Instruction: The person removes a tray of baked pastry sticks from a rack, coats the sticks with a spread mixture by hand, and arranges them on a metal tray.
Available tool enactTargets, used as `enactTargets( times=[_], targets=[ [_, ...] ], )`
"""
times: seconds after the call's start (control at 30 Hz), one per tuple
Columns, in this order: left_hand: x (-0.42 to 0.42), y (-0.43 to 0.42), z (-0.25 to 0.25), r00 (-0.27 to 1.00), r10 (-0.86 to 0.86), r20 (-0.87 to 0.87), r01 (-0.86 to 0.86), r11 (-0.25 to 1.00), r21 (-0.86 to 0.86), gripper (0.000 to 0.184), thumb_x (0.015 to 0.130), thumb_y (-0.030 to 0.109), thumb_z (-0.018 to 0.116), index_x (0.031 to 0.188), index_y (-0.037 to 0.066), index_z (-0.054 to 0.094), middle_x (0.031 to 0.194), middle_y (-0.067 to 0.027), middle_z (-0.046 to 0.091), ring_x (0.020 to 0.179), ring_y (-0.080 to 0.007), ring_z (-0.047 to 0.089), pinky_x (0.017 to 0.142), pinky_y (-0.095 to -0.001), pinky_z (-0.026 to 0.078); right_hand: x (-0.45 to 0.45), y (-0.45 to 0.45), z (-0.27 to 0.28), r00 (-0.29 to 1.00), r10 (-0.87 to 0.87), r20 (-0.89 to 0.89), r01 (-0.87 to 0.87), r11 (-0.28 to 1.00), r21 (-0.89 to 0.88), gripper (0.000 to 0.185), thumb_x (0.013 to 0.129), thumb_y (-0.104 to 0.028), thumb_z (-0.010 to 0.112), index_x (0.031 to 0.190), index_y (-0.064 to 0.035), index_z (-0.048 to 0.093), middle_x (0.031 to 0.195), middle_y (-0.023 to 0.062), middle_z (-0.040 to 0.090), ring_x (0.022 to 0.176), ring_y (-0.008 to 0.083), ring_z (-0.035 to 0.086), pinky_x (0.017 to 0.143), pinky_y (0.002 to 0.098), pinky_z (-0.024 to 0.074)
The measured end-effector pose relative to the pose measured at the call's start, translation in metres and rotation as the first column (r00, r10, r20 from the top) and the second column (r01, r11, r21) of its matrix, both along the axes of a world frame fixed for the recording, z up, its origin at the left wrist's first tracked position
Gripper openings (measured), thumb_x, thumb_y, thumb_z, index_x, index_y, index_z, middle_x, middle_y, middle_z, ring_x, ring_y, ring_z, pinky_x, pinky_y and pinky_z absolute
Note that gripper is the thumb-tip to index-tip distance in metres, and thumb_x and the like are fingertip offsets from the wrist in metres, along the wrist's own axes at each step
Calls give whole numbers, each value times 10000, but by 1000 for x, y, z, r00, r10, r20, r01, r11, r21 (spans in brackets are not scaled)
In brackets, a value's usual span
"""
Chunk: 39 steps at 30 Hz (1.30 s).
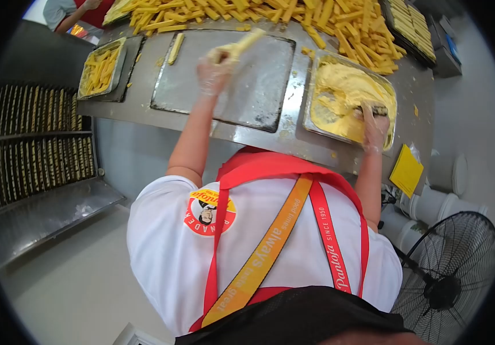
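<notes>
My left hand (216,72), in a clear plastic glove, pinches a pale yellow cake stick (249,42) coated in cream and blurred by motion, above a metal baking sheet (224,106). Another coated cake stick (175,49) lies near that sheet's left edge. In the deep metal pan (307,118) to the right is thick yellow cream (345,86). My right hand (375,127), also gloved, is closed at the pan's right side. It grips a short dark tool (374,110) smeared with cream; its exact kind is not clear.
A large pile of yellow cake sticks (351,26) covers the table's back. At left stands a pan of sticks (100,70); a full tray (411,29) is back right. Around me are a tray rack (37,138), a fan (443,287), white buckets (431,204) and another person (80,16).
</notes>
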<state>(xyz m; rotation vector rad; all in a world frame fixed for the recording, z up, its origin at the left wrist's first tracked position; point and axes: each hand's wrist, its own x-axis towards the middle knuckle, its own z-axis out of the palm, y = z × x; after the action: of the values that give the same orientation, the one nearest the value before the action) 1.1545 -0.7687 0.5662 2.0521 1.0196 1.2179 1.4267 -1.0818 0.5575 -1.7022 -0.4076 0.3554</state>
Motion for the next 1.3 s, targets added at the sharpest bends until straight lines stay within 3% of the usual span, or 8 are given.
enactTargets(
  times=[0.13, 0.6, 0.67, 0.77, 0.8, 0.9, 1.07, 1.3],
  targets=[
    [-79, 122, -77, 821, 504, -269, -471, 863, 181, 192, 740, 251, 755, 813, 78, 716, 727, -141, 686, 668, -304, 680, 623, -407, 536, -8, 8, -8, 995, -98, -21, 100, 991, 84, 244, 849, -101, 741, 1026, 51, 670, 937, 63, 683, 770, 124, 637, 653, 270, 529],
    [-67, 165, -101, 741, 398, -540, -387, 911, 141, 461, 713, 335, 802, 1024, 62, 599, 1063, -162, 602, 1079, -326, 547, 901, -440, 447, -35, 29, 12, 944, 330, 11, -328, 942, -66, 219, 897, -205, 688, 948, 6, 660, 800, 70, 697, 694, 139, 643, 624, 301, 502],
    [-15, 137, -69, 915, 313, -255, -129, 825, 550, 458, 744, 346, 780, 1062, 62, 613, 1040, -140, 621, 1046, -319, 571, 881, -443, 460, 10, 22, -10, 981, 186, 58, -173, 968, -185, 241, 906, -247, 676, 959, -13, 661, 790, 74, 693, 680, 146, 632, 625, 326, 503],
    [75, 117, -42, 945, 0, -327, 111, 940, 323, 466, 747, 367, 778, 1094, 91, 636, 954, -123, 659, 945, -307, 625, 839, -430, 487, 13, 37, 6, 862, 255, 437, 75, 790, -608, 230, 902, -254, 682, 971, -35, 668, 749, 61, 677, 676, 142, 626, 630, 328, 505],
    [104, 117, -45, 949, -31, -314, 164, 898, 409, 461, 735, 372, 785, 1078, 97, 648, 928, -127, 673, 911, -308, 642, 829, -422, 496, -3, 40, -2, 779, 279, 561, -42, 916, -398, 208, 894, -242, 681, 956, -44, 659, 681, 94, 642, 652, 182, 630, 623, 327, 503],
    [173, 117, -67, 952, -191, -239, 175, 981, -88, 433, 706, 339, 793, 1030, 81, 665, 932, -149, 691, 881, -319, 657, 819, -408, 509, -55, 48, 32, 879, 473, 69, -462, 878, -129, 176, 887, -202, 666, 906, -28, 647, 663, 141, 622, 622, 248, 625, 613, 333, 500],
    [240, 179, -173, 981, -148, -122, 115, 962, -247, 399, 685, 276, 776, 993, 43, 676, 926, -174, 699, 848, -331, 672, 773, -398, 527, 9, 42, -2, 962, 131, 239, -70, 967, -247, 166, 875, -180, 646, 831, -22, 622, 655, 148, 587, 588, 276, 572, 599, 351, 486],
    [162, 75, -43, 887, -332, 320, 436, 831, -345, 207, 808, -47, 620, 1010, -70, 660, 867, -124, 683, 693, -160, 664, 625, -277, 566, -29, 24, 13, 860, 450, 240, -402, 888, -223, 158, 865, -178, 684, 898, -33, 632, 682, 97, 575, 616, 228, 557, 616, 338, 475]
  ],
)
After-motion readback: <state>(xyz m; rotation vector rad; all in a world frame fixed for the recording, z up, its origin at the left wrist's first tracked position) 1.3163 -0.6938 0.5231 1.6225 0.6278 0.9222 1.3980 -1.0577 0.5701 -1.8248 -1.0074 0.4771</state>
